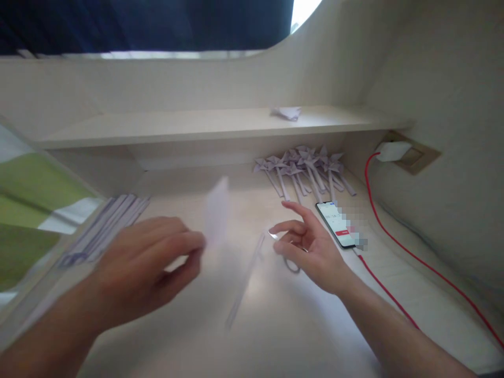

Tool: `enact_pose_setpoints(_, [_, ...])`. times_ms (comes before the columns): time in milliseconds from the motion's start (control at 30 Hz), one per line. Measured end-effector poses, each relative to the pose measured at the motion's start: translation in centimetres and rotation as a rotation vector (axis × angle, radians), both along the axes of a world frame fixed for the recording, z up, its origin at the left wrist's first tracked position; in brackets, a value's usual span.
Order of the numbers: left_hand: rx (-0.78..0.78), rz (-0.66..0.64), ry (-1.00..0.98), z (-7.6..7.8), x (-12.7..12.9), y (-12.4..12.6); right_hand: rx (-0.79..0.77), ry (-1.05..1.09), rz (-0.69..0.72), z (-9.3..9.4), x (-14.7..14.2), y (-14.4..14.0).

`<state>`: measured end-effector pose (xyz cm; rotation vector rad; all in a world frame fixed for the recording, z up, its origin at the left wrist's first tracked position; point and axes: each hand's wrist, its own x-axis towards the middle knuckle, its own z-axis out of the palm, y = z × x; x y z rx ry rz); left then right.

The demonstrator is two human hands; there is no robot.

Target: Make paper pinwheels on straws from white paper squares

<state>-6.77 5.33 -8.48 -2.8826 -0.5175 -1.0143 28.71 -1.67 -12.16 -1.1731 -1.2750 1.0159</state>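
My left hand (153, 262) is closed in a pinch at the lower edge of a small white piece of paper (218, 212), which is blurred and stands above the table. To the right, my right hand (311, 247) has thumb and middle finger around the metal scissors (292, 265), with some other fingers stretched out. A blade tip shows between those fingertips and a handle loop below the thumb; the rest is hidden. Between the hands a thin white paper stick (246, 283) lies slantwise on the table.
Several paper pinwheels on sticks (293, 168) lie at the back right. A phone (336, 223) with a red cable (388, 294) is beside my right hand. Rolled paper sticks (112, 220) lie at left. Folded paper (289, 113) rests on the shelf (177, 126). A charger (394, 151) sits in the wall socket.
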Motion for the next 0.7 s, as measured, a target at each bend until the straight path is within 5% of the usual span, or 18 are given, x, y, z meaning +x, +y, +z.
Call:
enact_pose_setpoints(100, [0.181,-0.204,0.033,4.3,12.0,3.3,0.191,-0.091,-0.088,3.7,1.0,0.1])
enact_pose_setpoints(167, [0.275,-0.236,0.015,5.5,16.0,4.2,0.311,-0.247,-0.162,6.3,2.0,0.2])
enact_pose_setpoints(300, [0.412,-0.237,-0.138,5.5,18.6,5.6,0.444,-0.528,-0.260,10.3,3.6,0.4])
enact_pose_setpoints(400, [0.403,-0.271,-0.327,5.4,19.6,6.6,0.530,-0.569,-0.354,11.6,4.2,0.7])
enact_pose_setpoints(467, [0.210,-0.244,-0.571,5.6,20.5,7.3,0.568,-0.531,-0.410,11.9,4.3,0.8])
enact_pose_setpoints(567, [-0.468,-0.157,-0.895,6.3,21.5,8.8,0.625,-0.457,-0.464,11.8,4.4,0.8])
enact_pose_setpoints(633, [-0.933,-0.220,-0.821,6.9,22.0,9.8,0.645,-0.435,-0.492,11.6,4.4,0.8])
enact_pose_setpoints(700, [-1.173,-0.302,-0.637,7.3,22.2,10.5,0.618,-0.448,-0.459,11.2,4.4,0.9])
